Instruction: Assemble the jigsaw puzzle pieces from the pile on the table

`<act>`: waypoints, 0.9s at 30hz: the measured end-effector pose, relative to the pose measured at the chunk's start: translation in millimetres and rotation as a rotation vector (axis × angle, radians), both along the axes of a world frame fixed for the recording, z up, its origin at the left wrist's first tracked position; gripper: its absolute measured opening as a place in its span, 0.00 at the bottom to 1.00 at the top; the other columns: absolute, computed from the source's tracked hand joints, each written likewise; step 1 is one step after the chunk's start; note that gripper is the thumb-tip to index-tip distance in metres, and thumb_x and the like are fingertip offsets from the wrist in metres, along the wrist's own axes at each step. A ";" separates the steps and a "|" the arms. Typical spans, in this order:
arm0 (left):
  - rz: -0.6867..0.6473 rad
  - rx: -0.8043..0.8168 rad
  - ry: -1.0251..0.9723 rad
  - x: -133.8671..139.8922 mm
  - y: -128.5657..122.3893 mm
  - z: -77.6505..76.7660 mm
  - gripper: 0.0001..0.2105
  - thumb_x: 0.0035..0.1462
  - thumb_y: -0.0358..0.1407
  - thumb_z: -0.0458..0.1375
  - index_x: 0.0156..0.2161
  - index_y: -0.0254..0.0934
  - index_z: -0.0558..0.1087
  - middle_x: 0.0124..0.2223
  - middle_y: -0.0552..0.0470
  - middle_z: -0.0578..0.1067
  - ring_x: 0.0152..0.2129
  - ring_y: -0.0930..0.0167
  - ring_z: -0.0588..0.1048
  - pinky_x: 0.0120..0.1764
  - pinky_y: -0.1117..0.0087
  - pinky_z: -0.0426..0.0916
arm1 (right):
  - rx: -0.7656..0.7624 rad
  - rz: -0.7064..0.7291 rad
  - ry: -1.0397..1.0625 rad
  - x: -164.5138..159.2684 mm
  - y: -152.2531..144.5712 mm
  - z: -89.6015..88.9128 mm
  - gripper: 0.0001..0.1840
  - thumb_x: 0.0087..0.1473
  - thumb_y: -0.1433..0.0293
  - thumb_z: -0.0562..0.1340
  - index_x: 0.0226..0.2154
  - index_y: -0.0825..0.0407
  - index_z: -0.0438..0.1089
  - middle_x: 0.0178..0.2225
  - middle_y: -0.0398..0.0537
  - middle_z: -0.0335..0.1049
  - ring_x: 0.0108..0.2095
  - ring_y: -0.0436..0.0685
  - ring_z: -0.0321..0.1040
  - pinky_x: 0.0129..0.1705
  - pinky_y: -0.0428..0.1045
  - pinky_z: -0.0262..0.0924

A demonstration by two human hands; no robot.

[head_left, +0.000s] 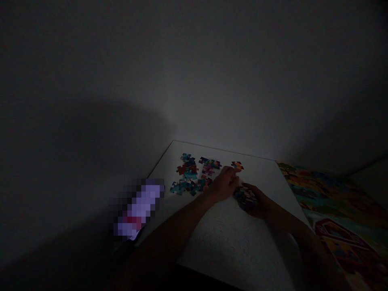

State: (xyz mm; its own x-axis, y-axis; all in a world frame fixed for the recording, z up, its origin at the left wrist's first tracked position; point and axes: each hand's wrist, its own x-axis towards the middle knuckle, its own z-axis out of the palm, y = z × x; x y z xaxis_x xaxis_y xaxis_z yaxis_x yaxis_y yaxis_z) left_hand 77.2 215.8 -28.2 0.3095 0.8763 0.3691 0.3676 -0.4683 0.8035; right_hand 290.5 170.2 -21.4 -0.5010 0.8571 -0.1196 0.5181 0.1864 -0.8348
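Note:
My left hand (226, 184) reaches over the white table, with its index fingertip at the lower edge of an orange and blue puzzle piece patch (237, 165). Its fingers are bent and apart, and I see nothing gripped in them. My right hand (257, 204) is wrapped round a dark, mixed bunch of puzzle pieces (245, 197) just below the left fingers. Dim light hides whether a bag encloses this bunch. Left of my hands lie joined teal and brown puzzle pieces (189, 174) and a purple and blue section (210, 163). My left wrist partly covers the lower pieces.
The white table (218, 238) meets pale walls (221, 101) at its back and left. A lit phone-like screen (141, 210), blurred into blocks, stands at the left edge. A colourful printed sheet or cloth (336, 218) lies along the right side.

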 end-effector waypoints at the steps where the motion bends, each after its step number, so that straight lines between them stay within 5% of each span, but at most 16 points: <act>1: 0.093 0.028 0.029 -11.8 8.2 3.9 0.16 0.64 0.32 0.49 0.54 0.37 0.71 0.52 0.44 0.72 0.45 0.68 0.74 0.51 0.66 0.69 | -0.004 0.011 -0.011 -1.2 -0.4 2.6 0.39 0.53 0.61 0.63 0.63 0.50 0.49 0.60 0.59 0.62 0.58 0.65 0.64 0.59 0.60 0.60; 6: 0.609 -0.001 0.411 -84.6 37.9 20.1 0.15 0.61 0.27 0.50 0.48 0.38 0.75 0.50 0.48 0.76 0.50 0.68 0.72 0.56 0.68 0.63 | -0.029 0.003 -0.088 -7.9 -3.4 17.3 0.29 0.50 0.60 0.64 0.53 0.48 0.60 0.50 0.55 0.70 0.49 0.66 0.70 0.52 0.61 0.66; 9: 0.719 -0.046 0.437 -107.8 42.4 20.9 0.17 0.60 0.26 0.49 0.49 0.36 0.76 0.52 0.44 0.75 0.52 0.63 0.71 0.59 0.61 0.59 | -0.048 0.004 -0.066 -11.9 -5.9 24.6 0.28 0.49 0.60 0.64 0.51 0.48 0.60 0.48 0.54 0.70 0.48 0.65 0.70 0.51 0.61 0.66; 15: 0.794 -0.063 0.566 -118.2 45.6 19.9 0.16 0.60 0.34 0.51 0.50 0.39 0.76 0.53 0.44 0.75 0.53 0.60 0.70 0.58 0.58 0.57 | -0.105 -0.011 -0.032 -11.3 -7.5 30.7 0.28 0.45 0.63 0.66 0.49 0.50 0.61 0.43 0.49 0.70 0.44 0.61 0.69 0.49 0.57 0.65; 21: 0.930 -0.259 0.738 -142.4 43.5 15.4 0.21 0.61 0.41 0.51 0.54 0.32 0.72 0.56 0.33 0.70 0.54 0.51 0.67 0.55 0.49 0.58 | -0.159 -0.033 0.041 -26.2 -3.4 29.1 0.30 0.45 0.61 0.67 0.49 0.50 0.60 0.46 0.51 0.70 0.47 0.63 0.69 0.51 0.59 0.64; 24: 0.878 -0.253 0.750 -142.8 43.5 13.3 0.19 0.62 0.40 0.50 0.53 0.36 0.73 0.56 0.36 0.70 0.55 0.52 0.67 0.57 0.49 0.57 | -0.029 -0.035 -0.029 -35.0 5.0 16.7 0.34 0.41 0.61 0.68 0.51 0.51 0.60 0.53 0.58 0.65 0.55 0.67 0.63 0.57 0.62 0.60; 27: 0.808 -0.284 0.725 -140.8 44.8 13.0 0.18 0.61 0.43 0.54 0.53 0.42 0.74 0.58 0.39 0.69 0.57 0.53 0.66 0.59 0.46 0.54 | 0.162 -0.038 -0.113 -36.9 15.6 5.2 0.39 0.37 0.63 0.69 0.54 0.50 0.62 0.65 0.60 0.50 0.66 0.70 0.47 0.64 0.64 0.49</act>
State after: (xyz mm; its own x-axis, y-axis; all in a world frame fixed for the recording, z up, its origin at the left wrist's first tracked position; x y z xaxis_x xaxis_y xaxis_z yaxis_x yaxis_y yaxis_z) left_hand -63.6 260.6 -15.2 -0.3272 0.9409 0.0877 0.9048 0.2852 0.3161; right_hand 253.6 185.8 -16.1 -0.4593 0.8877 -0.0321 0.6157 0.2921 -0.7318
